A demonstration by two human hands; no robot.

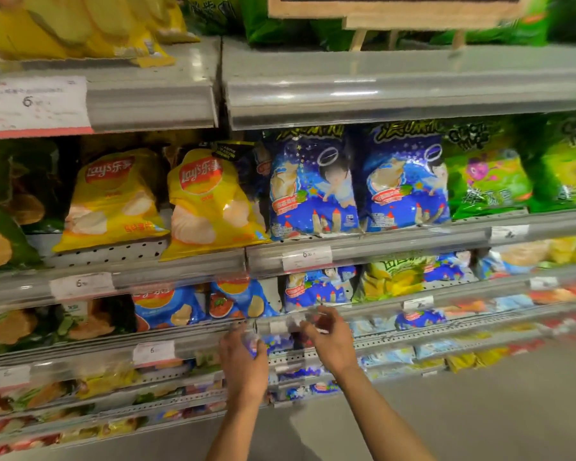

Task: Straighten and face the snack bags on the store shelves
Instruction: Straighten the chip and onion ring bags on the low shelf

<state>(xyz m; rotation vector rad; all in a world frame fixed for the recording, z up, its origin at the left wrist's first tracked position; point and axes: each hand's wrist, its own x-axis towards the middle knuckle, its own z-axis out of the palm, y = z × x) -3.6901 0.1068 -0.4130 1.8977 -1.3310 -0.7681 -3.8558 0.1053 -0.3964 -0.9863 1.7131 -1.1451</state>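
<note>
Both my hands reach to a low shelf, below the rail (313, 322) at the centre of the view. My left hand (243, 357) curls round the left edge of a blue snack bag (280, 342) lying there. My right hand (330, 337) grips the bag's top right edge, fingers bent; motion blur hides the exact hold. Above, two dark blue bags (313, 188) stand facing out beside two yellow Lay's bags (210, 201), the right one leaning forward over the shelf lip. Blue Lay's bags (167, 309) stand one shelf lower.
Grey shelf rails with white price tags (306, 257) run across every level. Green bags (489, 174) fill the right of the middle shelf. A wooden sign frame (396, 11) stands on the top shelf. Grey floor (479, 420) lies at the lower right.
</note>
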